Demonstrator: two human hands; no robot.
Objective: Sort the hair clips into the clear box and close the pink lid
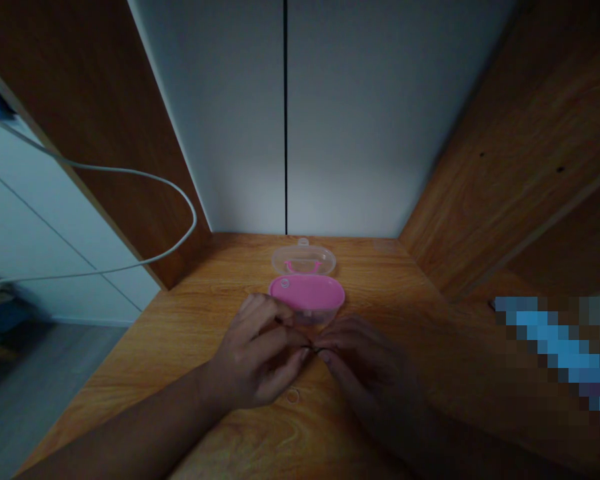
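My left hand and my right hand meet fingertip to fingertip over the wooden desk, pinching a tiny thin object between them; it is too small and dark to identify. Just beyond the fingers lies a small oval pink case with its clear lid swung open toward the wall. A small clear ring rests on the desk beneath my left hand's fingers.
The desk sits in a nook between brown wooden side panels and a white back wall. A white cable loops in the air at the left. A blurred blue patch lies at the right edge.
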